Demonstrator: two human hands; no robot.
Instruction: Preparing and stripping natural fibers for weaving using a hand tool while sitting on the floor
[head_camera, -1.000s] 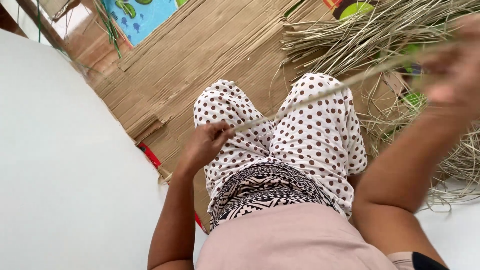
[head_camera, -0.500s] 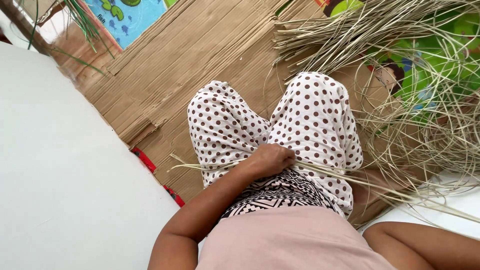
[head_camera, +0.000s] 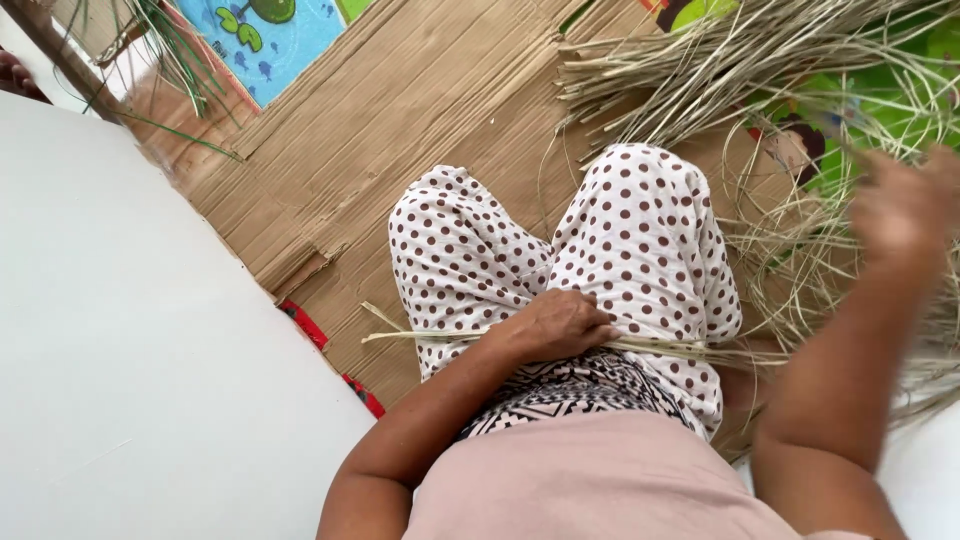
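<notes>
So starting at the left of the frame, there's a big plain white surface (head_camera: 130, 330) filling the whole lower left, nothing on it, and its curved edge runs diagonally from the upper left down toward the middle, right against the flattened cardboard (head_camera: 400, 130) the person sits on. A bit of red strip (head_camera: 310, 328) peeks out along that edge. In the upper left corner there are a few green blades (head_camera: 170, 60) and a colourful play mat (head_camera: 270, 35) with a pond picture showing past the cardboard's far edge. Middle of the frame: legs in white trousers with brown dots (head_camera: 640, 230), knees pointing up the frame, with bare cardboard on the near left side. The left hand (head_camera: 555, 325) sits curled on the lap at centre, fingers closed down over a bundle of dried grass strips (head_camera: 430, 335) that lies flat across the thighs, its ends sticking out left over the cardboard and right past the hip. Over on the right the right hand (head_camera: 905, 205) is raised and blurred, so I can't tell how its fingers are set or whether it has hold of anything. Around it, upper right, is a big loose pile of dried grass (head_camera: 760, 60) spilling over the cardboard and mat, so that side is pretty crowded.
</notes>
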